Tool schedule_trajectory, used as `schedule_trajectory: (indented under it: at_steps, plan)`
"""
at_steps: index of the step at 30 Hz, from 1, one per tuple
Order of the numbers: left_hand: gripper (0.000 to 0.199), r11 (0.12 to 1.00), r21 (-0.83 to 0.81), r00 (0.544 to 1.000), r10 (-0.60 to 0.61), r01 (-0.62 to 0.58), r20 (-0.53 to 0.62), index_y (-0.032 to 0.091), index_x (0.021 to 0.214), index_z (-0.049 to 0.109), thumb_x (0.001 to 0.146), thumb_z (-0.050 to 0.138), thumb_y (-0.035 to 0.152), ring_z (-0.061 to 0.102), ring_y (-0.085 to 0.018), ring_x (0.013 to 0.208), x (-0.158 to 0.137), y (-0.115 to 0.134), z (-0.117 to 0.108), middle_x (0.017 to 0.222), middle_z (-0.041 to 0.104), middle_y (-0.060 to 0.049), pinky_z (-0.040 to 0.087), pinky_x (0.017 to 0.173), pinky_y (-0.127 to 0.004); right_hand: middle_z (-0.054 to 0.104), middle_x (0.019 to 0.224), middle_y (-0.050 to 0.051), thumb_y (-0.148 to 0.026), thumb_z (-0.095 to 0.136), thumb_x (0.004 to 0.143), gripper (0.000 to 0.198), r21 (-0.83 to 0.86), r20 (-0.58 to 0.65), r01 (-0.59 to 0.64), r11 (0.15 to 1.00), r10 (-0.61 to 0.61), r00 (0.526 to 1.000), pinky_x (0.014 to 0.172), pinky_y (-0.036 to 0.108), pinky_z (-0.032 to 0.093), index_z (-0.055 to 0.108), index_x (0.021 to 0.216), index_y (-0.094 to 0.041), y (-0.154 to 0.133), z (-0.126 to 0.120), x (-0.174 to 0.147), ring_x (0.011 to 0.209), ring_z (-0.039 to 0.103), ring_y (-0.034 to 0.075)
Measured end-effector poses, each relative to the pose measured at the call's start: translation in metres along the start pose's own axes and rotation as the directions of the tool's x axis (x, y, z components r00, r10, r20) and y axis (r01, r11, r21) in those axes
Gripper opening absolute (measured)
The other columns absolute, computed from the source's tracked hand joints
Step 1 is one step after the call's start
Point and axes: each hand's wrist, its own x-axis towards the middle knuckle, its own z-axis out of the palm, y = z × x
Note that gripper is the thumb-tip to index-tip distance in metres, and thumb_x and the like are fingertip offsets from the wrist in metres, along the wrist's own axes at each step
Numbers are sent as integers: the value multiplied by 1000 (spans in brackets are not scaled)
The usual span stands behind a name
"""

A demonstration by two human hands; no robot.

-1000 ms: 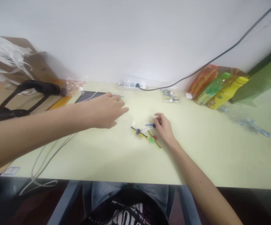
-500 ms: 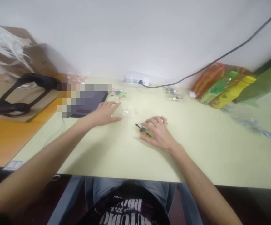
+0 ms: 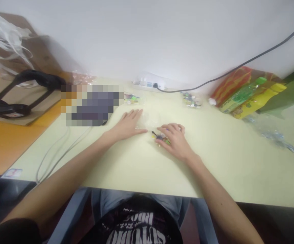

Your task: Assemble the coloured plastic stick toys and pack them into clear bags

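Observation:
My left hand (image 3: 128,126) lies flat on the table with its fingers stretched out and thumb apart. Its fingertips are at the edge of a clear, thin plastic bag (image 3: 152,118), which is hard to make out against the tabletop. My right hand (image 3: 176,140) curves over a small heap of coloured plastic pieces (image 3: 160,137), with its thumb on the near side and bent fingers on the far side. Black, yellow and green bits show between thumb and forefinger; the palm hides the others.
Behind lie two small piles of parts, one left (image 3: 132,99) and one right (image 3: 191,100). A tablet (image 3: 96,105), partly pixelated, is at left with cables. A power strip (image 3: 148,83), bottles (image 3: 247,91) and crumpled clear plastic (image 3: 274,135) stand or lie around. A black headset (image 3: 25,91) rests on cardboard.
My left hand has moved right, away from the tablet and onto the edge of the clear bag. My right hand stays over the pieces, which have shifted a little. The view has turned slightly.

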Motion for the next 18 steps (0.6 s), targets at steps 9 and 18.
schedule_trajectory:
  at_steps: [9,18]
  plan:
    - [100,999,-19,991,37,-39,-132,18,168,17,94,53,76,31,-35,157,-3,-8,10,169,33,-17,22,128,-50,68,111,9,-54,69,95,34,153,85,-287,946,277,957,100,46,37,77,113,-27,4,10,72,115,59,30]
    - [100,999,-8,991,33,-34,-132,20,169,14,95,55,73,40,-35,151,-8,-13,5,165,40,-18,26,126,-49,74,106,6,-30,64,95,17,145,192,-374,916,345,919,95,39,40,80,93,-25,13,25,92,107,62,26]
